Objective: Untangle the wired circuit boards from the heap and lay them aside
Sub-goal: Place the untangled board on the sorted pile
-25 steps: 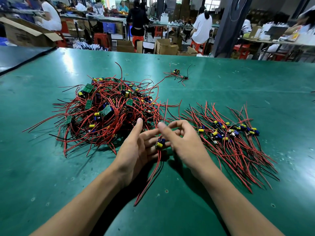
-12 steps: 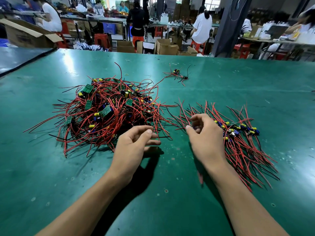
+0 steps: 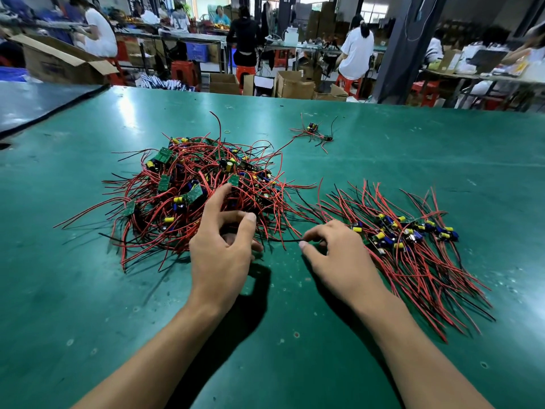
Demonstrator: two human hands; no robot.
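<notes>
Two piles share the green table (image 3: 295, 335): the tangled heap (image 3: 188, 184) of red- and black-wired circuit boards at about 11 o'clock from the hands, and the sorted row (image 3: 413, 240) of freed boards, wires combed one way, at 2 o'clock. The right hand (image 3: 333, 255) pinches the end of a black wire (image 3: 283, 240) that runs off toward 9 o'clock into the heap's near edge. The left hand (image 3: 221, 249) hangs over that same edge with fingers spread and curled; whether it grips anything I cannot tell. The step looks like freeing the next board. It should go best if the left hand pins the heap while the right draws the wire slowly toward 3 o'clock, following it to its board and not yanking, since crossed leads could drag neighbours along or strain a solder joint. Some stray boards (image 3: 315, 131) lie well apart at 12 o'clock.
</notes>
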